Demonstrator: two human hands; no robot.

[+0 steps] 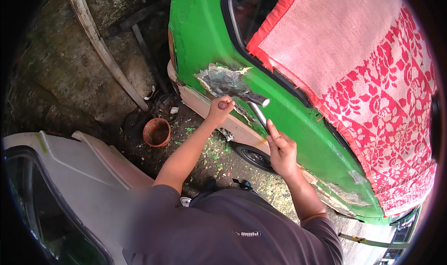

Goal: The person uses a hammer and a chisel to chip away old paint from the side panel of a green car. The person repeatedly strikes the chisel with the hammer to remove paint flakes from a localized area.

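My right hand (283, 150) grips the handle of a metal hammer (259, 100), whose head is over the green car body (279, 111). To its left, my left hand (220, 109) is closed around a tool with a round reddish-brown end (222, 105); the rest of that tool is hidden by the hand. Just beyond both hands, a rough grey patch (221, 80) with ragged, cracked edges shows where the green paint is broken away. Whether the hammer touches anything cannot be told.
A red and pink floral cloth (380, 90) covers the car's roof and windows. A reddish bucket (156, 132) stands on ground strewn with paint chips. At the lower left is a pale vehicle (80, 163); a long curved strip (104, 55) lies at the upper left.
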